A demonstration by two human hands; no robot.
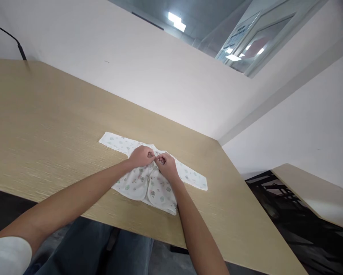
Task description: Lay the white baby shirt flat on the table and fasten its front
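Bare forearms, short white sleeve (8, 254), blue jeans (94, 248)

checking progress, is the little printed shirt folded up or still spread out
Spread out: the shirt lies flat on the table, both sleeves stretched sideways. Both hands pinch its front near the neck.

no readable text, wall notice (238, 35) too blurred to read

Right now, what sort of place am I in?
Probably an office or workroom rather than a home: a plain wooden table against bare white walls, ceiling panel lights, and a glazed partition. Both hands pinch a small printed baby garment.
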